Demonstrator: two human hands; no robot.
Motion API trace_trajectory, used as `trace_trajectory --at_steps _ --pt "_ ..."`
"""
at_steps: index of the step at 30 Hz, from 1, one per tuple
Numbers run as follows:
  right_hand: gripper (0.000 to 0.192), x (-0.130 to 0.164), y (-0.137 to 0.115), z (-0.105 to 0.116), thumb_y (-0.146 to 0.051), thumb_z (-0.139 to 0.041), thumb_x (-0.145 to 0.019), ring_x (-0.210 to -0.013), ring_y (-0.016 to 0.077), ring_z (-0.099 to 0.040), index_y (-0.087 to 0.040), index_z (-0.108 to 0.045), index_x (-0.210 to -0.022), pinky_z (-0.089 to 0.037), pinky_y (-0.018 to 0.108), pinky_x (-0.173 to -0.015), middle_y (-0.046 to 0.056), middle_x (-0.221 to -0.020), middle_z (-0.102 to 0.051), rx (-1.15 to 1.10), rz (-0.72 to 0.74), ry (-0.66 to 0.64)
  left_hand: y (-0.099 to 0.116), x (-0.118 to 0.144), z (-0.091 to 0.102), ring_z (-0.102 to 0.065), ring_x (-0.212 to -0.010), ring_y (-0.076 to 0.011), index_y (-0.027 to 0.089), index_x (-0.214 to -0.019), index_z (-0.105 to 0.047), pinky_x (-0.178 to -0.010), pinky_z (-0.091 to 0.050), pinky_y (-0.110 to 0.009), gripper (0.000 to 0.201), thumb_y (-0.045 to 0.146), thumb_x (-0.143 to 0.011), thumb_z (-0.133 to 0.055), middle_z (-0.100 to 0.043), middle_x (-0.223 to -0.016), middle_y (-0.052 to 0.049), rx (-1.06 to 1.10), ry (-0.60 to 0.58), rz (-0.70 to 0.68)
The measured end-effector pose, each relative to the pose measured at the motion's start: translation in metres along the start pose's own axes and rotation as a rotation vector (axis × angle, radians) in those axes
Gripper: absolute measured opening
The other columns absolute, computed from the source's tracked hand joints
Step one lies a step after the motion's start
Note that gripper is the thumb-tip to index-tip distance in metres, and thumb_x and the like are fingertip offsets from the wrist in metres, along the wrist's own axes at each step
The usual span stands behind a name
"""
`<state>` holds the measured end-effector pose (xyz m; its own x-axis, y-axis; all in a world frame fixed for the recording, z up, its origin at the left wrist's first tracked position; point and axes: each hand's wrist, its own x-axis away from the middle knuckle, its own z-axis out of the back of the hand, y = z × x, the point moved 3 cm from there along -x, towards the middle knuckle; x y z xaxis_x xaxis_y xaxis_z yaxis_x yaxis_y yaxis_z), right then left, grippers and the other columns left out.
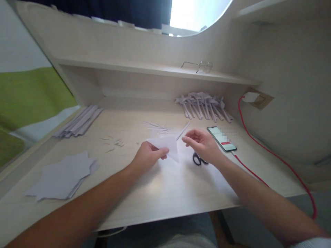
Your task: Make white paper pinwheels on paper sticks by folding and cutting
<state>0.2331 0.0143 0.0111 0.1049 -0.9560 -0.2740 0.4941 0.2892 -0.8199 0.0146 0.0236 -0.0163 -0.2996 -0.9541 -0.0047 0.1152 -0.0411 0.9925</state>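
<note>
My left hand [150, 155] pinches a thin white sheet of paper [165, 142] between thumb and fingers, held just above the desk. To the right of the sheet, my right hand [203, 143] hovers with its fingers loosely curled and the thumb apart; I see nothing between them. Beside its fingertips lies a narrow rolled paper stick [183, 131]. Scissors [197, 159] with dark handles rest under the right hand, their blades out of sight. Beyond the sheet is a small heap of thin paper strips [158, 127].
At left are a stack of white paper squares [62, 177], folded paper strips [80, 120] and small paper scraps [119, 142]. Paper pinwheel-like pieces on sticks [204, 105] lie at the back right. A phone [221, 138] with a red cable [271, 151] sits right. Glasses [203, 66] rest on the shelf.
</note>
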Motion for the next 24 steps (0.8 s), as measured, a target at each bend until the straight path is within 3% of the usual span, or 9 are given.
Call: trace_trajectory --at_steps 3,5,7,12,14,19,22,24 --pt "0.041 0.009 0.017 0.028 -0.053 -0.064 -0.09 -0.06 0.0181 -0.058 -0.019 -0.066 -0.066 -0.033 0.03 -0.056 0.004 -0.063 -0.066 0.622 -0.177 -0.133 0.004 0.0 0.003 -0.063 -0.062 -0.0181 0.017 -0.052 -0.067 -0.068 -0.049 -0.03 0.023 0.032 -0.068 -0.072 -0.069 -0.059 -0.005 0.041 0.063 -0.025" --pt "0.04 0.015 0.03 0.039 -0.056 -0.071 -0.081 -0.059 0.0195 -0.057 -0.019 -0.069 -0.066 -0.029 0.03 -0.054 0.007 -0.065 -0.068 0.787 -0.316 -0.287 0.007 0.001 0.007 -0.064 -0.063 -0.0183 0.017 -0.054 -0.066 -0.069 -0.05 -0.03 0.022 0.031 -0.068 -0.073 -0.069 -0.059 -0.005 0.061 0.09 -0.041" --pt "0.035 0.018 0.038 0.044 -0.052 -0.074 -0.077 -0.059 0.0194 -0.057 -0.019 -0.071 -0.066 -0.027 0.03 -0.054 0.008 -0.066 -0.07 0.774 -0.392 -0.372 0.01 0.001 0.011 -0.064 -0.063 -0.018 0.016 -0.058 -0.067 -0.069 -0.05 -0.03 0.018 0.029 -0.068 -0.073 -0.068 -0.059 -0.004 0.075 0.108 -0.056" --pt "0.025 0.023 0.042 0.046 -0.035 -0.069 -0.076 -0.05 0.0159 -0.05 -0.017 -0.066 -0.058 -0.023 0.031 -0.052 0.006 -0.056 -0.064 0.627 -0.432 -0.393 0.02 0.003 0.018 -0.065 -0.069 -0.0191 0.017 -0.059 -0.067 -0.073 -0.052 -0.032 0.021 0.029 -0.075 -0.071 -0.07 -0.064 -0.005 0.119 0.1 -0.141" --pt "0.023 0.025 0.042 0.048 -0.033 -0.064 -0.078 -0.051 0.0159 -0.053 -0.017 -0.066 -0.063 -0.028 0.03 -0.051 0.005 -0.057 -0.065 0.549 -0.433 -0.404 0.023 0.004 0.02 -0.067 -0.072 -0.0204 0.017 -0.058 -0.067 -0.076 -0.053 -0.033 0.024 0.03 -0.078 -0.07 -0.072 -0.068 -0.006 0.137 0.094 -0.157" --pt "0.021 0.017 0.04 0.038 -0.037 -0.07 -0.077 -0.053 0.0124 -0.055 -0.016 -0.064 -0.077 -0.043 0.027 -0.054 0.003 -0.07 -0.067 -0.131 -0.444 -0.357 0.025 0.006 0.026 -0.07 -0.08 -0.0224 0.017 -0.063 -0.073 -0.081 -0.055 -0.035 0.023 0.03 -0.081 -0.073 -0.076 -0.074 -0.007 0.154 0.104 -0.158" --pt "0.034 0.002 0.03 0.02 -0.047 -0.077 -0.073 -0.048 0.0079 -0.044 -0.02 -0.057 -0.079 -0.044 0.026 -0.05 -0.004 -0.069 -0.057 -0.303 -0.426 -0.31 0.021 0.003 0.031 -0.069 -0.079 -0.0209 0.017 -0.063 -0.073 -0.08 -0.054 -0.033 0.02 0.027 -0.079 -0.077 -0.076 -0.074 -0.005 0.186 0.129 -0.17" --pt "0.043 -0.006 0.019 0.006 -0.043 -0.088 -0.063 -0.047 0.0059 -0.039 -0.02 -0.056 -0.078 -0.048 0.027 -0.051 -0.008 -0.066 -0.051 -0.475 -0.416 -0.287 0.019 0.001 0.033 -0.067 -0.074 -0.0188 0.017 -0.064 -0.073 -0.075 -0.053 -0.031 0.017 0.025 -0.077 -0.08 -0.074 -0.071 -0.004 0.228 0.13 -0.184"
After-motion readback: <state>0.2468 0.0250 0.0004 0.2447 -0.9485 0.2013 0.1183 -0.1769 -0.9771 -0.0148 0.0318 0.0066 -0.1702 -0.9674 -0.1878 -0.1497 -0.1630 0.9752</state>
